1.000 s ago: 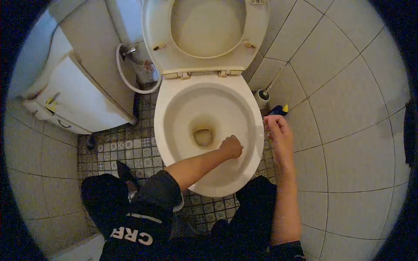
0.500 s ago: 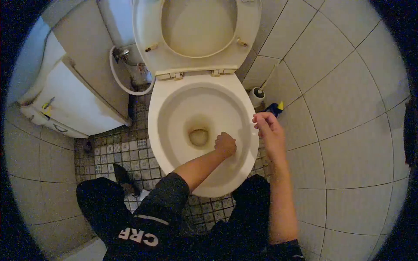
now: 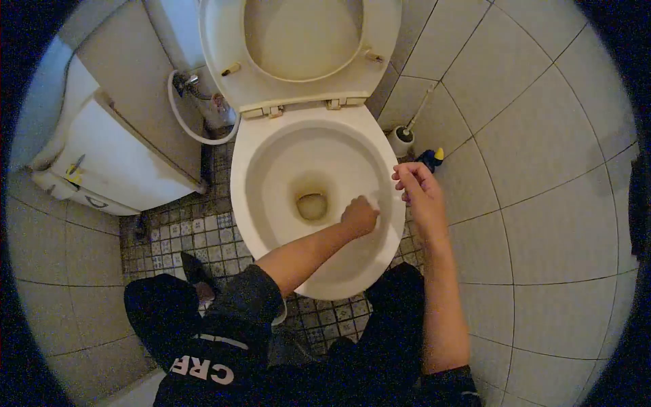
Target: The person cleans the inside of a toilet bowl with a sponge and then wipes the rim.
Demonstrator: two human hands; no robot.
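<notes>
My left hand [image 3: 360, 218] reaches into the toilet bowl [image 3: 245, 193] and is closed in a fist against the right inner wall. A bit of something white shows by its fingers, too small to make out. My right hand [image 3: 419, 188] hovers by the right edge of the rim, its fingers loosely curled with nothing visible in them. The toilet seat [image 3: 371, 47] is raised at the back. Brownish staining surrounds the drain, where a little water stands.
A toilet brush in a white holder [image 3: 401, 140] and a dark blue bottle with a yellow cap [image 3: 428, 159] stand right of the toilet. To the left are a white hose [image 3: 178, 117] and a white cabinet [image 3: 129, 163]. A tiled wall [image 3: 542, 224] bounds the right side.
My left hand has moved to the right along the bowl's inner wall. My right hand keeps nearly the same place by the rim. The view has shifted slightly.
</notes>
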